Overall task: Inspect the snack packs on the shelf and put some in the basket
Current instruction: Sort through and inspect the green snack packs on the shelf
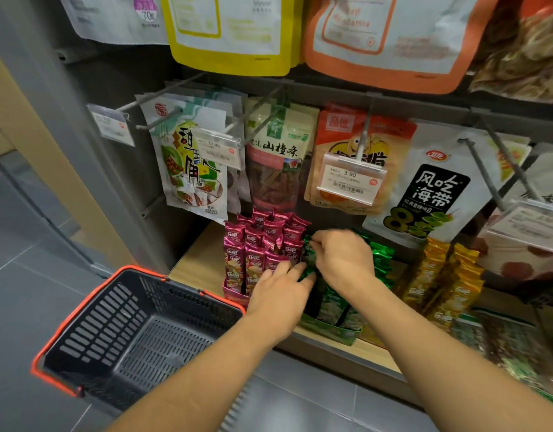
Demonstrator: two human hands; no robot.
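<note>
A black basket (97,332) with an orange rim sits low at the left, below the wooden shelf (200,260). The left hand (278,294) touches a green snack pack (309,263) with nearly straight fingers, while the right hand (340,260) pinches its top with curled fingers. The pack stands between rows of pink packs (256,244) and yellow packs (440,275). Hanging bags (275,157) fill the pegs behind.

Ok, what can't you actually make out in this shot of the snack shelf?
All in the head view:
- green pack: print blurred, mostly covered by the right hand and left hand; whether the left hand grips or only touches it is unclear.
- left price tag: text too small.
- upper hanging bags: cut off by the top edge.
- lower-right packs: blurred.
</note>
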